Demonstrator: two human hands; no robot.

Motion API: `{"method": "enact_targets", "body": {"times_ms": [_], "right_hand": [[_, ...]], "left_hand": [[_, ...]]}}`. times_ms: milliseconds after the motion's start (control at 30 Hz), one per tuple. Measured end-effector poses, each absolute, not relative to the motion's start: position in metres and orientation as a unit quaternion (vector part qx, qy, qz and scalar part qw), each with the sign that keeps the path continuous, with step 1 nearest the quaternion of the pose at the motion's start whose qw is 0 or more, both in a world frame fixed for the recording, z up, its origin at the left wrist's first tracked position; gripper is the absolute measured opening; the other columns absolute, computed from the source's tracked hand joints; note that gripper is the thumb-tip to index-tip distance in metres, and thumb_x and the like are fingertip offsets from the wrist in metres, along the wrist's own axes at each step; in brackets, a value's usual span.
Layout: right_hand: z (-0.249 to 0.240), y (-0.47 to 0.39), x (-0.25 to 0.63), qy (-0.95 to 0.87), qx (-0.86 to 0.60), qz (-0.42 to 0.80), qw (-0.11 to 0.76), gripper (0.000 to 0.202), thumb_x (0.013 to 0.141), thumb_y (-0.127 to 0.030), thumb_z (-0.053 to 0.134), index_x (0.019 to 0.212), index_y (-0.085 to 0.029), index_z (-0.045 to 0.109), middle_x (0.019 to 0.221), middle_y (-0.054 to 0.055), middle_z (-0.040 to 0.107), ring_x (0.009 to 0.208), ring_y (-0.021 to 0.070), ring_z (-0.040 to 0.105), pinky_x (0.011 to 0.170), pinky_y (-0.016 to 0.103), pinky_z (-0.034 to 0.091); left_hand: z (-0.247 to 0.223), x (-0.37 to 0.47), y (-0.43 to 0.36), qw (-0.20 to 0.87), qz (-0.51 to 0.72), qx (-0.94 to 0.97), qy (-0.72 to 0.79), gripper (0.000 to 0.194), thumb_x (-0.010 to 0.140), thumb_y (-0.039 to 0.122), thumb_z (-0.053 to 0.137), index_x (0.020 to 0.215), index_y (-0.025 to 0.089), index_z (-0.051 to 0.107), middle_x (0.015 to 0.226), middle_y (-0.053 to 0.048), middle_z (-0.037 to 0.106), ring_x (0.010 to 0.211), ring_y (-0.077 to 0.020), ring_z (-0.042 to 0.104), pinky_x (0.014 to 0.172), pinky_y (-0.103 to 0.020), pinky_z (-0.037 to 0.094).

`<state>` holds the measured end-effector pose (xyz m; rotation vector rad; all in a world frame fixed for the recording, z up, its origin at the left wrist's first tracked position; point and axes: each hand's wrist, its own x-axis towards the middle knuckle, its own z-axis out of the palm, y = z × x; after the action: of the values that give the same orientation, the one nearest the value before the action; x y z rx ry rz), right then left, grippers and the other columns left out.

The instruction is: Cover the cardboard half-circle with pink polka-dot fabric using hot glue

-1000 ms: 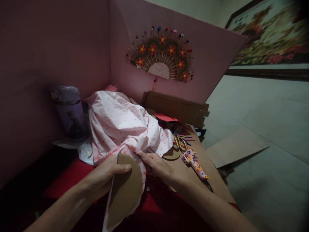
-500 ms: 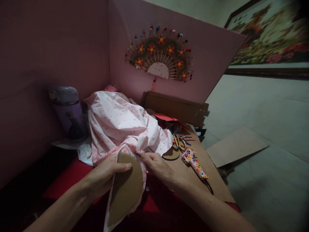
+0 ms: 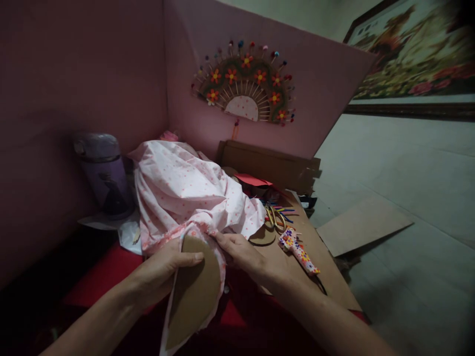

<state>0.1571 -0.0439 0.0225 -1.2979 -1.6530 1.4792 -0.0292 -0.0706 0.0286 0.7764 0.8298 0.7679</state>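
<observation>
A half-round cardboard piece (image 3: 195, 296) lies against pink dotted fabric whose edge shows all round it. My left hand (image 3: 166, 267) is closed on its upper left side, thumb flat on the cardboard and fingers hidden behind. At the upper right, my right hand (image 3: 237, 251) pinches the fabric edge between thumb and fingers. The rest of the pink dotted fabric (image 3: 185, 178) is heaped on the table just beyond both hands.
Gold-handled scissors (image 3: 275, 219), a flower-patterned glue gun (image 3: 300, 253) and colored sticks lie on a cardboard sheet (image 3: 330, 282) at right. A purple bottle (image 3: 106, 178) stands at left. A decorated fan (image 3: 245, 89) hangs on the pink panel behind.
Both hands keep their hold, with the cardboard and fabric almost unmoved. The view has shifted very slightly.
</observation>
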Motion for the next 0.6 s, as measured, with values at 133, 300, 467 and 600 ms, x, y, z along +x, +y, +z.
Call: {"method": "enact_targets", "body": {"times_ms": [133, 300, 467, 600], "right_hand": [[0.0202, -0.0438, 0.1564, -0.621, -0.47, 0.545, 0.312, 0.061, 0.074, -0.077, 0.047, 0.059, -0.018, 0.046, 0.054, -0.004, 0.037, 0.051, 0.0081, 0.029, 0.048, 0.024, 0.022], [0.0169, -0.0454, 0.1567, -0.609, -0.463, 0.551, 0.333, 0.059, 0.074, -0.074, 0.05, 0.057, -0.018, 0.041, 0.054, -0.005, 0.034, 0.051, 0.0076, 0.026, 0.048, 0.024, 0.018], [0.0182, -0.048, 0.1581, -0.594, -0.436, 0.577, 0.353, 0.06, 0.072, -0.074, 0.052, 0.055, -0.02, 0.037, 0.052, -0.007, 0.029, 0.049, 0.0065, 0.023, 0.046, 0.024, 0.016], [0.0212, -0.0446, 0.1613, -0.595, -0.431, 0.601, 0.313, 0.059, 0.074, -0.075, 0.049, 0.057, -0.02, 0.038, 0.049, -0.008, 0.03, 0.044, 0.0059, 0.023, 0.044, 0.024, 0.017]], "left_hand": [[0.0264, -0.0293, -0.0702, 0.773, 0.356, 0.364, 0.378, 0.025, 0.067, 0.019, 0.075, 0.09, 0.011, 0.068, 0.084, -0.01, 0.072, 0.073, -0.0194, 0.065, 0.07, -0.029, 0.048], [0.0293, -0.0294, -0.0693, 0.766, 0.363, 0.378, 0.371, 0.028, 0.065, 0.021, 0.077, 0.09, 0.013, 0.067, 0.084, -0.009, 0.071, 0.073, -0.0199, 0.064, 0.069, -0.029, 0.047], [0.0326, -0.0293, -0.0696, 0.761, 0.366, 0.377, 0.381, 0.03, 0.063, 0.021, 0.079, 0.09, 0.014, 0.066, 0.083, -0.009, 0.071, 0.073, -0.0204, 0.064, 0.069, -0.029, 0.047], [0.0338, -0.0289, -0.0707, 0.762, 0.364, 0.38, 0.376, 0.028, 0.065, 0.021, 0.078, 0.089, 0.014, 0.066, 0.083, -0.009, 0.071, 0.072, -0.0196, 0.064, 0.068, -0.028, 0.047]]}}
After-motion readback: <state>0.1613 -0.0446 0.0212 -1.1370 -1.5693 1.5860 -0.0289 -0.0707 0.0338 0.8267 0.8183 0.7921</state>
